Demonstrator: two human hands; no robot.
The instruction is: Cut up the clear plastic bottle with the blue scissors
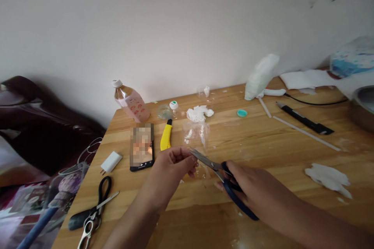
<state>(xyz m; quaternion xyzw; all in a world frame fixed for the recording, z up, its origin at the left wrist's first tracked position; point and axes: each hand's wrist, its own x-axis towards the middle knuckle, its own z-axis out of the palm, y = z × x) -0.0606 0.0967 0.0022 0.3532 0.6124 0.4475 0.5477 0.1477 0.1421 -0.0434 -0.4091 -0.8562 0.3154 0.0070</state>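
Note:
My right hand (253,184) grips a pair of scissors (206,160) with dark blue handles. The blades are parted and point to the left, with one tip at the fingertips of my left hand (175,165). That hand is closed in a pinch; what it holds is too small or see-through to make out, though clear plastic scraps show just below the fingers. Beyond them lies a crumpled clear plastic sheet (195,134). A yellow utility knife (166,136) lies just past my left hand, next to a phone (142,146) with a blurred screen.
A pink drink bottle (133,103), white charger (111,161) and black-handled tools (84,216) are on the left. Crumpled tissue (200,113) and a teal cap (242,113) lie further back. At right are a glue gun (273,92), a black tool (306,120), tissue (329,177) and a metal pot (364,107).

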